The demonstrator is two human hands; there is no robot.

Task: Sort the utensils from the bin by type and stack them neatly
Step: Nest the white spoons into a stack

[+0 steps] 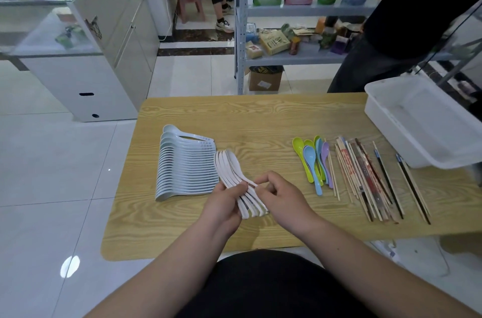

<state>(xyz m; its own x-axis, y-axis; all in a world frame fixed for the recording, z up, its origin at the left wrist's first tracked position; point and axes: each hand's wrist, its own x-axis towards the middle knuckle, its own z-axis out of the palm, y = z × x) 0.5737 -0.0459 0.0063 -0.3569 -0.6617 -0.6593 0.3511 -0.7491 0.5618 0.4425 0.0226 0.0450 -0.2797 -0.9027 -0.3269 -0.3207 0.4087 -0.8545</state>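
Sorting looks nearly done: the white bin [383, 119] appears empty, with nested white soup spoons [186, 166], coloured spoons [311, 161] and chopsticks [365, 179] grouped on the worktop [260, 114]. One fan of white spoons [229, 163] (not yet stacked) sits in both grips, left hand [224, 200] curled round the handles, right hand [283, 195] pinching one.
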